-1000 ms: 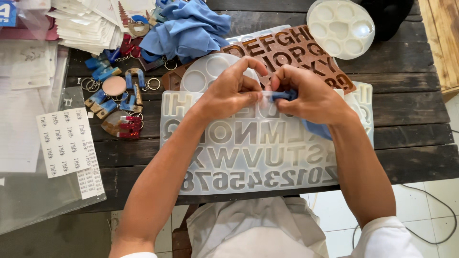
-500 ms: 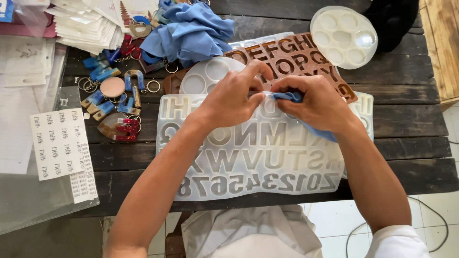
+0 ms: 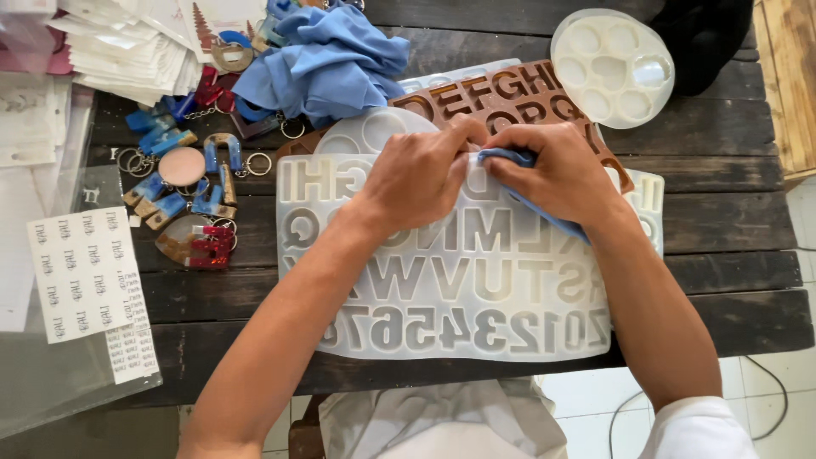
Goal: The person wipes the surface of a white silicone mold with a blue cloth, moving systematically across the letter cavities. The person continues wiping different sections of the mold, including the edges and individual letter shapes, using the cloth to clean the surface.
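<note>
Right hand (image 3: 557, 174) pinching blue cloth (image 3: 510, 159), wiping top row of translucent letter mould (image 3: 459, 289); left hand (image 3: 421, 178) pressed flat, steadying. Lower rows apparently unwiped.

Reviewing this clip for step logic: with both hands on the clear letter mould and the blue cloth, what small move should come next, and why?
Probably slide the cloth along to the next cavity in the top row. The right hand presses it into the mould near its upper edge, while the left hand holds the mould beside it. The rows below lie uncovered, not under the cloth.
</note>
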